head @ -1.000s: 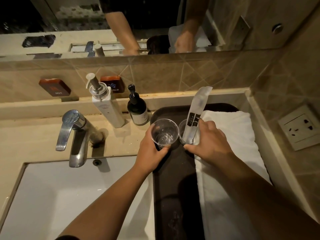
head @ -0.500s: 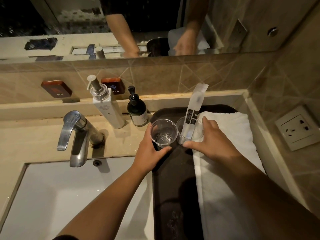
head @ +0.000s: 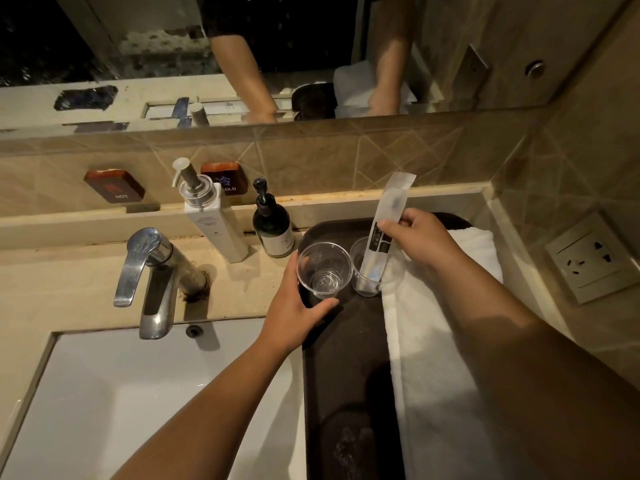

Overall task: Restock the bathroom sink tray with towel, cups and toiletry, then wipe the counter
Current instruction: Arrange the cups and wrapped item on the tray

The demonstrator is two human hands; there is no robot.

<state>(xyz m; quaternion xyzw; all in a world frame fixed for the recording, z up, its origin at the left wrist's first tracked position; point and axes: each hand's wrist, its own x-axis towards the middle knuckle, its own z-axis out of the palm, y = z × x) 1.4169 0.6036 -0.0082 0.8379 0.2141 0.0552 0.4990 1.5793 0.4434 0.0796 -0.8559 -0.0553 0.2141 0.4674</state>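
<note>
A dark tray (head: 341, 372) lies on the counter right of the sink, with a folded white towel (head: 440, 358) along its right side. My left hand (head: 294, 313) grips a clear plastic cup (head: 323, 270) standing at the tray's far left. Touching it on the right stands a second clear cup (head: 372, 277). A long wrapped toiletry packet (head: 388, 223) stands tilted inside that second cup. My right hand (head: 422, 237) pinches the packet near its middle, above the towel.
A white pump bottle (head: 216, 226) and a dark green pump bottle (head: 273, 230) stand against the back ledge left of the tray. The chrome faucet (head: 152, 275) overhangs the white sink basin (head: 138, 403). A wall socket (head: 594, 256) is on the right wall. A mirror hangs above.
My right hand slid up from the second cup's side to the packet's middle. The packet now stands in that cup. My left hand stays on the first cup.
</note>
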